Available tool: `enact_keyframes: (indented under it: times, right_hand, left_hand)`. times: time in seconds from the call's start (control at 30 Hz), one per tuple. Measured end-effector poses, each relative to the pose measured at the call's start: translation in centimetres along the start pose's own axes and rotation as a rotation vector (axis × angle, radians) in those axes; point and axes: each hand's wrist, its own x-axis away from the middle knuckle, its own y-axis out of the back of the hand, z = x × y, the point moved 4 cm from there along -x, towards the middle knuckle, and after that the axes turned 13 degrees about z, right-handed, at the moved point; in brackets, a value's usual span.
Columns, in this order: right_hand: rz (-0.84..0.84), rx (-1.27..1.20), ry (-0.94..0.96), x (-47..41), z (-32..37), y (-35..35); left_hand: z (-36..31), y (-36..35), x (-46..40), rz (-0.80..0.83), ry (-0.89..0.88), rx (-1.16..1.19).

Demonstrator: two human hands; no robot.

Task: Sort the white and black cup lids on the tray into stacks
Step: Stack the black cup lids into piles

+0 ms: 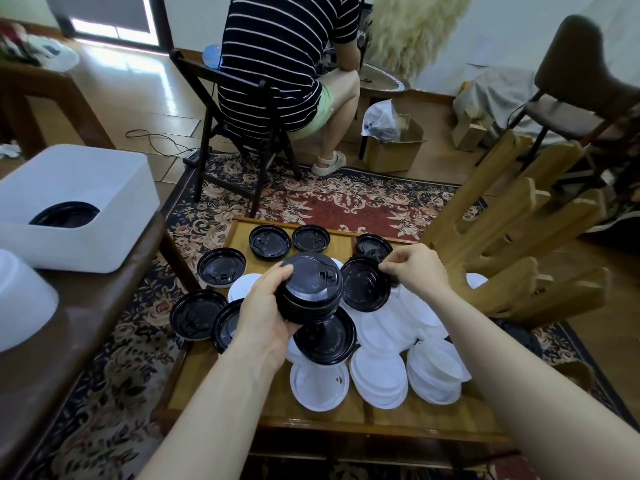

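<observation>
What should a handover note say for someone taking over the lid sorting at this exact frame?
Left hand grips a black lid stack above the tray.
Right hand pinches a single black lid by its rim, tilted beside the stack.
Done: part of the black stack.
Left: loose black lids at the tray's far and left sides; white lids, piled loosely on the near side, not yet neatly stacked.

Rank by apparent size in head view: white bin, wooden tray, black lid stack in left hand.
1. Wooden tray
2. White bin, somewhat smaller, but cut off at the frame edge
3. Black lid stack in the left hand
</observation>
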Motion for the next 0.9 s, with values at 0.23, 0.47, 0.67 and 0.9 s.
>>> enact_keyframes:
  times: [0.23,0.47,0.67,0.9]
  right_hand:
    - [-0.166,-0.258,0.102,2.4,0.2,2.7]
    - [-0.459,-0.272,0.71,11.1,3.8,0.8]
    - [-0.658,-0.416,0.637,12.4,2.4,0.7]
    - [-0.774,-0.085,0.726,11.9,1.3,0.7]
  left_hand:
    - [0.4,0.0,-0.4,0.037,0.014,-0.032]
    - [1.7,-0.3,-0.4,0.072,0.07,-0.156]
    - [1.8,-0.4,-0.2,0.078,0.069,-0.163]
    - [2.4,-1.1,0.1,0.165,0.157,-0.205]
